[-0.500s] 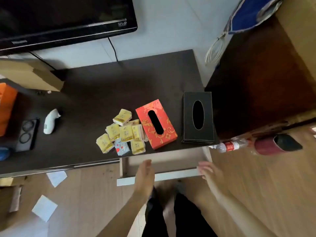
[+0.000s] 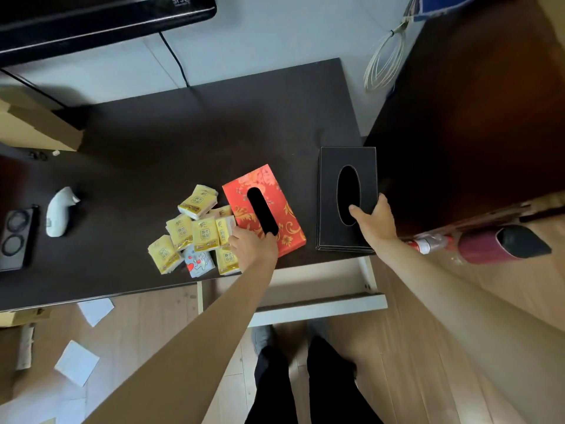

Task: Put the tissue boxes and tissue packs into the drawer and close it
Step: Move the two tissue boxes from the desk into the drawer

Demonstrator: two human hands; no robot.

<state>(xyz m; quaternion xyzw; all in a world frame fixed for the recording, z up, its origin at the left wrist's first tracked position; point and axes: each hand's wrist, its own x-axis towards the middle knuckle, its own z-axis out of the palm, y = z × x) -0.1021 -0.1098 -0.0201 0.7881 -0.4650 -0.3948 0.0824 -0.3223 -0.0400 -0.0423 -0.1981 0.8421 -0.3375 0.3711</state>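
Note:
A red floral tissue box [image 2: 275, 194] lies on the dark table, and my left hand [image 2: 252, 247] grips its near end, a finger in the slot. To its right stands a black tissue box [image 2: 347, 179]; my right hand [image 2: 374, 223] holds its near right corner, thumb at the oval opening. Several small yellow tissue packs [image 2: 195, 231] and one blue pack [image 2: 198, 263] are heaped left of the red box. Below the table edge the white drawer [image 2: 321, 307] is pulled open, and the part of its inside that shows is bare.
A white handheld device [image 2: 59, 212] and a black tray [image 2: 15, 237] lie at the table's left. A dark cabinet [image 2: 474, 117] rises on the right, with a bottle [image 2: 431, 243] and a maroon cup [image 2: 501, 244] at its foot. Paper sheets [image 2: 76, 362] litter the wooden floor.
Both hands rose from the drawer front to the table. The left one took hold of the red box and the right one took hold of the black box. The camera moved closer.

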